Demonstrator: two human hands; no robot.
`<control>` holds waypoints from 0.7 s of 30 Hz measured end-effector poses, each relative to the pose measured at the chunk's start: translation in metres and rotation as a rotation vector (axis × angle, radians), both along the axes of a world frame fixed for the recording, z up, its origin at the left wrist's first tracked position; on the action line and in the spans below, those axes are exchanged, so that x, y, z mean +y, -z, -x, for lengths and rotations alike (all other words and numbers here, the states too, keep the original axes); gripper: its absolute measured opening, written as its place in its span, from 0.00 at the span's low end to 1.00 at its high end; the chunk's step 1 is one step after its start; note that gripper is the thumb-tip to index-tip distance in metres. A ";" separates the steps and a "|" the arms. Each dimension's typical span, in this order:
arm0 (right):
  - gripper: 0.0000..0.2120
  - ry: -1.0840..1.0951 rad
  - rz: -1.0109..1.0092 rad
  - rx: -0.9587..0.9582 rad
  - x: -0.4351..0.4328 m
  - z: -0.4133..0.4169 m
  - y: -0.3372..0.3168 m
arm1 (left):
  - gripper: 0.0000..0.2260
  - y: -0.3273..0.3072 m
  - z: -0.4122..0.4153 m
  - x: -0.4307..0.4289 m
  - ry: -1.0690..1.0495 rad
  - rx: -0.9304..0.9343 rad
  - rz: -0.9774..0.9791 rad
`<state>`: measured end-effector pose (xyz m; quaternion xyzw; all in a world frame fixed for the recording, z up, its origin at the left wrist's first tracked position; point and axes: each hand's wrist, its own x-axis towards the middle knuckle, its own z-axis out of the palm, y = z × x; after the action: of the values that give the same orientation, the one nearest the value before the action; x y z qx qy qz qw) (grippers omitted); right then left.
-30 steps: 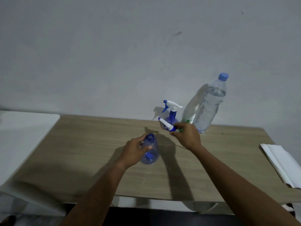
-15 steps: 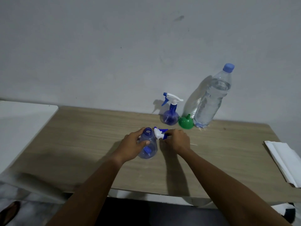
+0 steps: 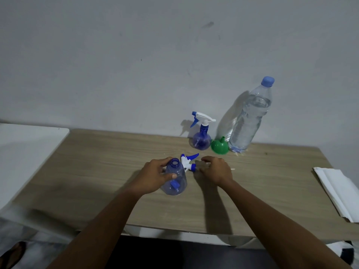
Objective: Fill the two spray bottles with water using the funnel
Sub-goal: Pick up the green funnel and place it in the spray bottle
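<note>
My left hand grips an open-necked blue spray bottle standing on the wooden table. Its blue-and-white spray head lies on the table just right of the bottle's neck. My right hand rests over the head's tube end, fingers spread, holding nothing. A second blue spray bottle, with its head on, stands by the wall. A green funnel lies mouth-down between it and a tall capped water bottle.
Folded white paper towels lie at the table's right edge. A white surface adjoins the table on the left. A grey wall rises directly behind the bottles.
My right hand carried the spray head from near the back bottles down beside the open bottle, laid it on the table and let go. The funnel came into view.
</note>
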<state>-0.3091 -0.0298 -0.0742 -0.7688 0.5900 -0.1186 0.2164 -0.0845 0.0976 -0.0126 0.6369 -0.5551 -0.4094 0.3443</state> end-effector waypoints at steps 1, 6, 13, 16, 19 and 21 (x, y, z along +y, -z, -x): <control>0.20 0.022 0.000 -0.019 -0.003 0.006 -0.002 | 0.21 -0.003 0.001 0.000 0.017 -0.006 -0.006; 0.22 0.135 -0.012 -0.112 -0.031 0.034 -0.014 | 0.22 -0.019 0.013 -0.011 0.115 -0.079 -0.056; 0.29 0.229 -0.005 -0.244 -0.075 0.044 -0.025 | 0.24 -0.016 0.032 -0.027 0.132 -0.038 -0.101; 0.29 0.246 -0.033 -0.294 -0.088 0.037 -0.022 | 0.24 -0.012 0.032 -0.027 0.141 -0.080 -0.074; 0.22 0.267 -0.036 -0.310 -0.092 0.033 -0.014 | 0.24 -0.006 0.032 -0.019 0.138 -0.207 -0.003; 0.18 0.283 -0.037 -0.331 -0.089 0.033 -0.007 | 0.23 -0.004 0.036 -0.014 0.121 -0.271 0.036</control>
<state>-0.3423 -0.1186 -0.0674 -0.6445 0.6504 -0.2614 0.3053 -0.1202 0.0839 -0.0085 0.6456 -0.6411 -0.3294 0.2522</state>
